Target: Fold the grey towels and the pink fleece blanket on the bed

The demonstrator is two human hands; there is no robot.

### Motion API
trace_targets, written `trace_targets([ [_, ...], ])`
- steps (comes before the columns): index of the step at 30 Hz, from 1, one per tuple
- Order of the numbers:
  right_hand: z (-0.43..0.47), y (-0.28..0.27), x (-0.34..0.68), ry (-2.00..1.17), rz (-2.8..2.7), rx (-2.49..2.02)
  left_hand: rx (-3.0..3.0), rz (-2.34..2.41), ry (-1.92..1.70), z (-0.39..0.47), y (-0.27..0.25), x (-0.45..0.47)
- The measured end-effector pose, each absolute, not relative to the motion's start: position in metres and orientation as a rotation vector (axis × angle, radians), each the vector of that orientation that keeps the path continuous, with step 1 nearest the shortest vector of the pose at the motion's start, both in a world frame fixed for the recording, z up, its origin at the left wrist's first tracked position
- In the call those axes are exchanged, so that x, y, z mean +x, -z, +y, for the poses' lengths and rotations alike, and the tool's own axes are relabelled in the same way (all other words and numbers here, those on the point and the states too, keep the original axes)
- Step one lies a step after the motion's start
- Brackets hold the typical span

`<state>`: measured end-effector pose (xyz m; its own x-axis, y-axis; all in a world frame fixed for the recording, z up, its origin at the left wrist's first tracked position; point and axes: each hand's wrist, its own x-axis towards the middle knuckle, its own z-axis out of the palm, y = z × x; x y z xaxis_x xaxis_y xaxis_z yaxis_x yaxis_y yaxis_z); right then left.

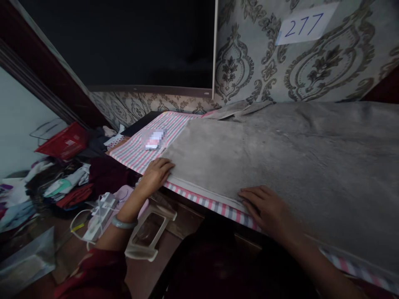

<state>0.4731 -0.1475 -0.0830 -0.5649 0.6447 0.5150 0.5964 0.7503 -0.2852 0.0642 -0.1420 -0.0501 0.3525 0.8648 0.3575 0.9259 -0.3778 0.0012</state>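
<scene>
A large piece of grey, soft-looking cloth [215,153] lies spread over a striped cloth [174,124] on a table; whether it is a garment I cannot tell. At its near left corner rests my left hand [156,174], fingers stretched over the corner and lying on the fabric. My right hand [264,207] touches the near edge further right, its fingers on the cloth and the thumb slightly apart. Both hands press from above, with no fold visibly lifted. A narrower strip of grey cloth [230,110] lies at the far edge.
A blurred-out phone-like object [155,140] lies on the striped cloth. Behind stand a dark television [140,45] and a patterned wall with a paper [307,25] marked 277. Down left are a red basket [64,141], heaped clothes [68,187], a power strip [101,216] and a plastic stool [152,228].
</scene>
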Motion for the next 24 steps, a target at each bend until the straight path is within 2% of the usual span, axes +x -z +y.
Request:
trace_targets([
  [10,-0.148,0.097,0.476,-0.060,-2.285,-0.872,-2.334,-1.631,0.505,-0.147,0.064,0.047],
  [16,-0.148,0.066,0.494,-0.235,-2.289,-0.882,-2.378,-1.688,0.509,-0.145,0.048,0.048],
  [19,-0.144,0.047,0.525,-0.164,-2.200,-1.056,-2.325,-1.671,0.564,-0.134,0.039,0.078],
  [24,-0.139,0.045,0.591,0.105,-2.180,-1.396,-2.618,-1.375,0.521,-0.107,0.025,0.182],
])
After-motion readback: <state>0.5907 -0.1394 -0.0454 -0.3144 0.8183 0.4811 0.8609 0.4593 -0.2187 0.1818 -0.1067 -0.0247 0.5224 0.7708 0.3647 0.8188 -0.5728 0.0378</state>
